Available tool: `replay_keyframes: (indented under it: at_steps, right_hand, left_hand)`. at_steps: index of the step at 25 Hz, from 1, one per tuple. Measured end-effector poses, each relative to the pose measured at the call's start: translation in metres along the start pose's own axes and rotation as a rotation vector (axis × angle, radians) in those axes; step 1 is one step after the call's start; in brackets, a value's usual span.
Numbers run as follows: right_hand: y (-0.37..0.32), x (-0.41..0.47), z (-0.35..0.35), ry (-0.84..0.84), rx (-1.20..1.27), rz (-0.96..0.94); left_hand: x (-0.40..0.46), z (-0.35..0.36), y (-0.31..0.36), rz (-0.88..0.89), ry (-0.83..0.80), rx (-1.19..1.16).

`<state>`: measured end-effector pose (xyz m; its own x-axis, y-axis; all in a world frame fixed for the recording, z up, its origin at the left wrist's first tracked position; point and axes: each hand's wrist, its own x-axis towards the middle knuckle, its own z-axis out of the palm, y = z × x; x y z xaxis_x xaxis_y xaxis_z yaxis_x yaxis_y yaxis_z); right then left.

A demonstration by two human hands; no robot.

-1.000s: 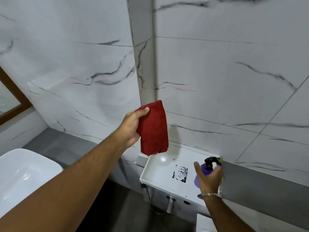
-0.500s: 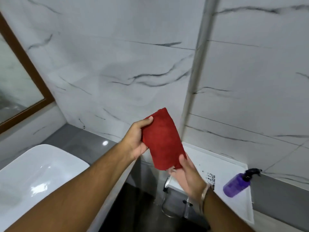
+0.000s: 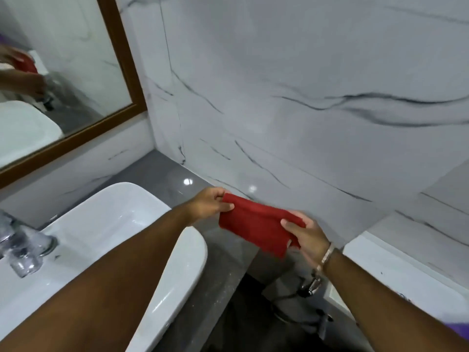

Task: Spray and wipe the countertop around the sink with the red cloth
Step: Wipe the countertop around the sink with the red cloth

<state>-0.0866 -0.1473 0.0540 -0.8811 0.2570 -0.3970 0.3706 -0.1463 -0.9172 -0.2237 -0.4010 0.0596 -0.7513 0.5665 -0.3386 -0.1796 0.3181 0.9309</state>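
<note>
The red cloth point(image 3: 256, 226) is stretched between both my hands, in the air above the grey countertop point(image 3: 157, 174) to the right of the white sink point(image 3: 121, 217). My left hand point(image 3: 208, 203) pinches its upper left corner. Its lower right edge is gripped by my right hand point(image 3: 304, 233), which wears a metal bracelet. A sliver of purple, perhaps the spray bottle point(image 3: 456, 330), shows at the frame's right edge behind my right forearm.
A chrome tap point(image 3: 22, 247) stands at the sink's left. A wood-framed mirror point(image 3: 63, 80) hangs on the left wall. Marble tiles back the counter. A white ledge point(image 3: 406, 270) lies lower right, with chrome pipework point(image 3: 311, 288) below the counter's end.
The view has swung left toward the sink. My right hand left the purple spray bottle on the white ledge and took hold of the cloth; both hands now spread it lower over the counter.
</note>
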Motion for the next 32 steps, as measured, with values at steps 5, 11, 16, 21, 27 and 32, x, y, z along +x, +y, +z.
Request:
replay_keyframes:
  at_steps: [5,11,16,21,27,32]
  right_hand:
    - [0.022,0.066,0.016,-0.088,-0.609,-0.481]
    - [0.138,0.074,0.005,-0.475,-1.781,-0.335]
    - [0.132,0.099,0.043,-0.304,-1.572,-0.527]
    - [0.126,0.156,0.045,-0.502,-1.677,-0.701]
    - [0.128,0.187,0.085,-0.708,-1.636,-0.907]
    - [0.137,0.153,0.02,-0.699,-1.53,-0.96]
  left_hand:
    - [0.046,-0.036,-0.035,0.112,0.17,0.9]
    - [0.041,-0.064,-0.089,0.194,0.356,1.021]
    - [0.039,-0.062,-0.089,0.195,0.426,1.035]
    - [0.043,-0.064,-0.093,0.22,0.433,1.008]
    - [0.041,-0.066,-0.095,0.252,0.451,0.933]
    - [0.039,-0.064,-0.089,0.232,0.434,0.904]
